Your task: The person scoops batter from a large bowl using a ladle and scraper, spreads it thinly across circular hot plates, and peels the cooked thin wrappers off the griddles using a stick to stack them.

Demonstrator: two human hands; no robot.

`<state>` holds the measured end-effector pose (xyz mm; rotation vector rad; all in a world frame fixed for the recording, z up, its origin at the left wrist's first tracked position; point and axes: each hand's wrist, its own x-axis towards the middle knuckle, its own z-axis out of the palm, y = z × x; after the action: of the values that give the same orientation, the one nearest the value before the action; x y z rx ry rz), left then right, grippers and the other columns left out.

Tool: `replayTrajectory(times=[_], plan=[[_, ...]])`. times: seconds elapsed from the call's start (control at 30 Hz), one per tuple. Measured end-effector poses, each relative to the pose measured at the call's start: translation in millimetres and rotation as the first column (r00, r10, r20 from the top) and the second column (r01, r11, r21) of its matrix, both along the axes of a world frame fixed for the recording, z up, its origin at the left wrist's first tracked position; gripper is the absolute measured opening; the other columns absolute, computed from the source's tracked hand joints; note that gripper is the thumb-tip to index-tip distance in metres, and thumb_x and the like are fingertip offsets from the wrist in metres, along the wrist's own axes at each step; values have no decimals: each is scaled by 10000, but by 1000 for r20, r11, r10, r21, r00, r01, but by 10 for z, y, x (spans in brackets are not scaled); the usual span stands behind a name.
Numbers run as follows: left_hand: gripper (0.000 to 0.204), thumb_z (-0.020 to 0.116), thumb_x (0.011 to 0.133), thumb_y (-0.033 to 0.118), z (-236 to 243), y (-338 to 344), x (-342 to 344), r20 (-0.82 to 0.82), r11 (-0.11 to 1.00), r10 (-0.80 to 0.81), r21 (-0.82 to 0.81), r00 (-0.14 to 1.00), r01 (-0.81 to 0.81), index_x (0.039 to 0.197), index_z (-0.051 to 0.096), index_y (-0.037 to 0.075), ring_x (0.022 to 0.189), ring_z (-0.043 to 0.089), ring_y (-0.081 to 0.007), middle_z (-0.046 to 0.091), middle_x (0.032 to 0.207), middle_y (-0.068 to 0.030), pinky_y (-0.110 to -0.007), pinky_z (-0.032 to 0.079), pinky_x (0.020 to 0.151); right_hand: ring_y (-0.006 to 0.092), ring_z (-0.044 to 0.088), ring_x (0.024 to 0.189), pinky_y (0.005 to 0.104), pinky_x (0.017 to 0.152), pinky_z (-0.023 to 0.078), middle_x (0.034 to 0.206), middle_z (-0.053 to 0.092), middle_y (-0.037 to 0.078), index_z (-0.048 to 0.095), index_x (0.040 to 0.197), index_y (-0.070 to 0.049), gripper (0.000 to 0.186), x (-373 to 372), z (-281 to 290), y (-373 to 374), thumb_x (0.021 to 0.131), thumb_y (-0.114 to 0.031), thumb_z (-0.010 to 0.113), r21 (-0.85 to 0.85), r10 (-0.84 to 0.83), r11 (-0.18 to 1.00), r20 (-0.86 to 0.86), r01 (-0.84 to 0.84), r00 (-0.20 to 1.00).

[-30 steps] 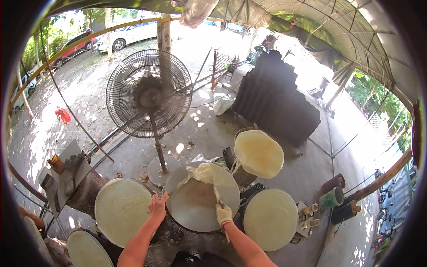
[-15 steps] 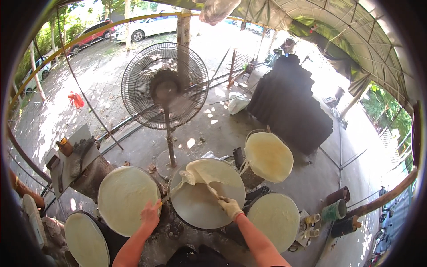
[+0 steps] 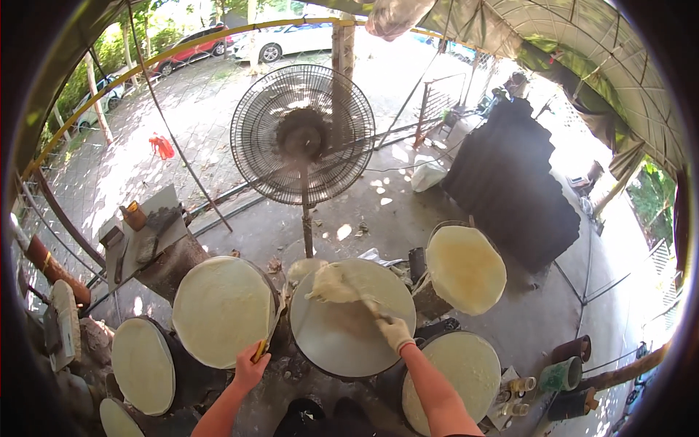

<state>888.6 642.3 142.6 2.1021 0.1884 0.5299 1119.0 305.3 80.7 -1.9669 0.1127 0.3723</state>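
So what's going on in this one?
Someone is working at a cluster of round griddles. Their gloved right hand holds a wooden-handled tool over the middle griddle, where a clump of pale dough sits toward the far side. The bare left hand grips a yellow-handled tool between that griddle and a pale round sheet to its left. A pedestal fan stands beyond.

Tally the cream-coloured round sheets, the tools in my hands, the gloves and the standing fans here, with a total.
Cream round sheets: 5, one partly cut off at lower left
Tools: 2, one each in left hand and right hand
Gloves: 1, on the right hand
Standing fans: 1
Total: 9
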Motion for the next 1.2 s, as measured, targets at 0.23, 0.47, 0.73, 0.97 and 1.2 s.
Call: replayTrajectory(times=[0.23,0.47,0.73,0.97,1.2], plan=[[209,509,949,125,578,-487,-139,-166,595,-144,-803,976,-49,1109,527,-7,413,393,-85,458,612,-16,-241,351,416,65,441,500,236,465,368,652,557,-34,677,1159,-132,376,216,50,-164,843,-335,656,-42,377,915,-255,-400,890],[142,513,903,41,566,-655,-518,-254,434,122,-855,959,-282,1037,464,33,417,374,-87,409,611,-13,-252,338,384,82,448,490,246,444,361,712,585,-11,681,1144,-139,350,214,292,-14,840,-311,670,195,475,874,-529,-444,703],[124,505,879,21,582,-931,-973,-326,275,283,-873,902,-402,999,484,44,400,373,-94,405,604,-16,-258,332,362,94,426,446,250,418,337,673,579,-2,681,1093,-148,354,735,-26,-146,826,-380,659,280,384,916,-411,-287,827],[119,488,876,11,611,-1076,-1276,-305,209,377,-892,875,-401,985,496,57,396,370,-95,401,606,-15,-252,333,352,93,481,505,254,422,341,676,579,2,645,905,-102,245,395,249,-880,863,-343,645,291,616,750,-635,-595,466],[112,483,885,22,631,-1358,-1391,-299,190,369,-903,880,-386,992,499,47,390,365,-95,403,605,-15,-256,328,342,102,410,464,268,407,315,659,542,14,665,926,-91,286,551,118,-507,814,-354,674,232,477,877,-517,-420,711]])
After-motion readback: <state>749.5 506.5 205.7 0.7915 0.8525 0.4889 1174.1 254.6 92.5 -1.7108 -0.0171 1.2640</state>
